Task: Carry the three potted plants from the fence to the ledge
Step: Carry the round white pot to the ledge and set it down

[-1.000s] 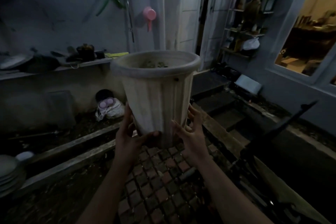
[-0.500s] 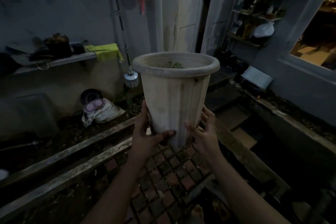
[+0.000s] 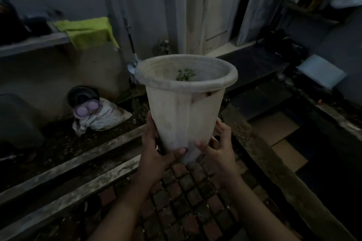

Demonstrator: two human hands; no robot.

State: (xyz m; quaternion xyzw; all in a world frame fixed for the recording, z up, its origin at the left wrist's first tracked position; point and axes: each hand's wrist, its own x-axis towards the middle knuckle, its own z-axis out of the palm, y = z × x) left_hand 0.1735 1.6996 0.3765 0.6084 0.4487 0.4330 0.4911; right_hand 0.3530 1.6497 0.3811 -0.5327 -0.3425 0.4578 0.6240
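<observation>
A tall white ribbed plant pot [image 3: 186, 109] is held upright in front of me, over the brick paving. A small green sprout [image 3: 185, 74] shows inside its rim. My left hand [image 3: 156, 154] grips the pot's narrow base from the left, thumb across the front. My right hand [image 3: 219, 152] clasps the base from the right. A grey ledge [image 3: 33, 42] runs along the wall at upper left, with dark objects on it. No other potted plants or fence are in view.
A green cloth [image 3: 88, 31] hangs off the ledge's end. A white sack with a dark bowl [image 3: 96, 111] lies on the soil below. Concrete kerbs [image 3: 78, 164] edge the brick path [image 3: 186, 201]. Dark steps [image 3: 254, 60] lead to white doors; shelves stand at the right.
I have come closer to the wall and doors, and my view has tipped down. The pot stays in both hands, now lower in view with its sprout visible.
</observation>
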